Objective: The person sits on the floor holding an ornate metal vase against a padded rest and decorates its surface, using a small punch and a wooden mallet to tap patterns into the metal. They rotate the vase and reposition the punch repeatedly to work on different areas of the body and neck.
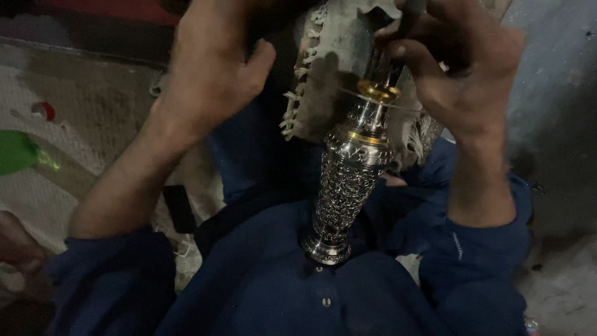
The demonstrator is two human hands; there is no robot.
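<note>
A silver metal vase (348, 186) with pierced patterning and gold bands leans with its foot against my blue shirt (267, 286); its mouth points up and away. My right hand (460, 68) is closed around a dark slim tool (398, 43) whose tip meets the gold rim of the vase's mouth. A grey fringed cloth (329, 56) hangs behind the vase's neck. My left hand (211, 68) is raised to the left of the cloth, thumb pointing toward the fringe. Its fingers are hidden, so I cannot see whether they grip anything.
A pale mesh-like sheet (74, 137) covers the ground at left, with a green object (18, 152) and a small red and white piece (43, 111) on it. A dark flat rectangle (180, 208) lies by my left forearm. A grey wall (553, 93) stands at right.
</note>
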